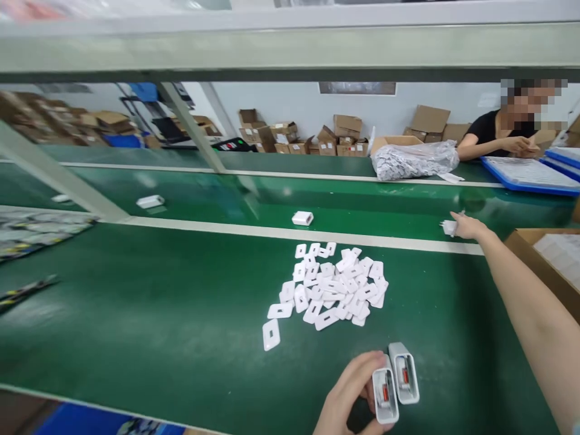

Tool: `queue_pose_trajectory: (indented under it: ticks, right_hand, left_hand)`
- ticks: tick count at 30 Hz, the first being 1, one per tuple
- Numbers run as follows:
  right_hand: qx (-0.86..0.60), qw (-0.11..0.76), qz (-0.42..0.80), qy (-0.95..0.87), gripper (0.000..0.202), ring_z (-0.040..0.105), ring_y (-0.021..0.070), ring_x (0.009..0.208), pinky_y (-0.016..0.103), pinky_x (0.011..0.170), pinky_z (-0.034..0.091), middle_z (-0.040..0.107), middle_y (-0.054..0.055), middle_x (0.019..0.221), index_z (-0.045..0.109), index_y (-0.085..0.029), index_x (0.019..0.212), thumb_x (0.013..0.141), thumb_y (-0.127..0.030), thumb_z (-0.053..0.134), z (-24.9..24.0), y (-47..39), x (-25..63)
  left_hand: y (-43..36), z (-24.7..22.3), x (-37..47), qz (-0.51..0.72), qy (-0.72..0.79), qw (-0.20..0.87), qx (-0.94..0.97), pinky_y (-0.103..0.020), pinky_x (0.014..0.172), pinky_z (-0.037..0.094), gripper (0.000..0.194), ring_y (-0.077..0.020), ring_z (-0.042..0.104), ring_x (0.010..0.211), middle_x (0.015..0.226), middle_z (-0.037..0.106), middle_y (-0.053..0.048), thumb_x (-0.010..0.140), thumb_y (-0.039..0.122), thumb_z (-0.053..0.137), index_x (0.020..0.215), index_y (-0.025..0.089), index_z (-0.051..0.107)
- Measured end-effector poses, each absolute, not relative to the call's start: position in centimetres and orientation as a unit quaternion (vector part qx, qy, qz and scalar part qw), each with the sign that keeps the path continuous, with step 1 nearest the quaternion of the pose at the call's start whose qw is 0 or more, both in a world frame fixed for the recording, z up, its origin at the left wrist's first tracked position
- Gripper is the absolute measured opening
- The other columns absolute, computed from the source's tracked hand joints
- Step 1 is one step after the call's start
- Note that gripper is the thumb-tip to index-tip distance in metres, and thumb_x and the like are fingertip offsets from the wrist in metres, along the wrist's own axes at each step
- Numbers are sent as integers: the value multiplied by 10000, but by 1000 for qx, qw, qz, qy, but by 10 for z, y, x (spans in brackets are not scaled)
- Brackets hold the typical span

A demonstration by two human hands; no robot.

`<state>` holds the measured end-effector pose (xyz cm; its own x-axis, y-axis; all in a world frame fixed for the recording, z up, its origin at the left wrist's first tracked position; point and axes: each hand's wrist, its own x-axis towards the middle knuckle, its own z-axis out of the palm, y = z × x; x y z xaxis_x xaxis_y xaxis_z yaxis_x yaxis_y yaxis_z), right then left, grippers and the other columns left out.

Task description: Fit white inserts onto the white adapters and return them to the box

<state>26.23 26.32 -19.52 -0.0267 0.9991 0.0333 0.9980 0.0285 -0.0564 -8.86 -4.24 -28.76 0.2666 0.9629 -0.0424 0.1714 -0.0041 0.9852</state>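
Note:
My left hand (353, 396) is wrapped round a white charger housing (386, 396), its open end facing me and red and metal parts showing inside. A second open housing (405, 374) stands against it on its right side. My right hand (470, 227) is stretched out over the green belt, its fingers closed on a white plug charger (448, 228) whose metal prongs point left. Between the hands and the belt lies a loose pile of flat white cover plates (335, 287), each with a slot.
Beyond the pale divider strip (272, 232), white chargers (302, 218) lie spaced along the belt. A cardboard box (553, 266) stands at right, pliers (27, 293) lie at left. A shelf beam (290, 48) crosses overhead. A co-worker (493, 136) sits across, near blue trays (530, 174).

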Motion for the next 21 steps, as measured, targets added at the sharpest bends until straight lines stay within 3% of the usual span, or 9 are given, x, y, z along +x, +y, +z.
queue_pose_trajectory:
  ticks: [4,6,8,10,13,16,21]
  right_hand:
    - [-654,30,32,-755,373,702,242,753,264,574,433,721,228,905,706,-10,1038,763,-262,696,-187,273,277]
    - [-643,38,25,-765,490,696,273,798,287,576,418,702,272,953,661,37,1122,818,-345,629,-184,261,276]
    - [-619,43,29,-784,581,680,294,916,293,617,419,679,267,1073,606,7,1233,864,-439,558,-183,234,267]
    - [-560,28,38,-827,572,671,283,948,277,637,420,686,189,1109,601,-101,1268,864,-504,558,-186,194,249]
    - [-435,-25,12,-900,483,684,226,712,256,562,399,714,103,1002,605,-209,1255,835,-447,635,-195,118,212]
    - [-383,-49,4,-923,455,672,199,613,262,515,396,716,81,1009,582,-221,1277,844,-349,633,-208,54,185]
    - [-396,3,12,-918,477,684,186,639,301,557,478,635,99,1284,505,-236,1366,921,-406,526,-212,25,194]
  left_hand:
    - [-41,-283,-86,379,478,530,589,-333,940,522,515,-299,581,1200,1402,540,-96,772,466,716,1266,364,613]
    - [-40,-279,-85,363,491,522,596,-347,990,496,513,-294,530,1270,1428,519,-76,795,413,709,1292,385,584]
    - [-40,-276,-84,356,490,509,611,-352,998,493,511,-276,513,1286,1440,506,-68,829,354,683,1320,394,549]
    - [-38,-274,-83,365,472,487,638,-356,982,504,507,-261,528,1259,1418,523,-69,846,312,668,1328,389,533]
    - [-36,-276,-80,396,440,446,671,-360,908,542,509,-227,612,1077,1368,550,-91,845,272,672,1327,353,530]
    - [-36,-277,-78,412,431,426,681,-340,819,571,504,-175,626,890,1335,555,-106,842,248,672,1321,318,533]
    - [-37,-277,-75,425,431,424,674,-321,812,567,512,-165,612,898,1314,556,-92,841,245,669,1329,310,527]
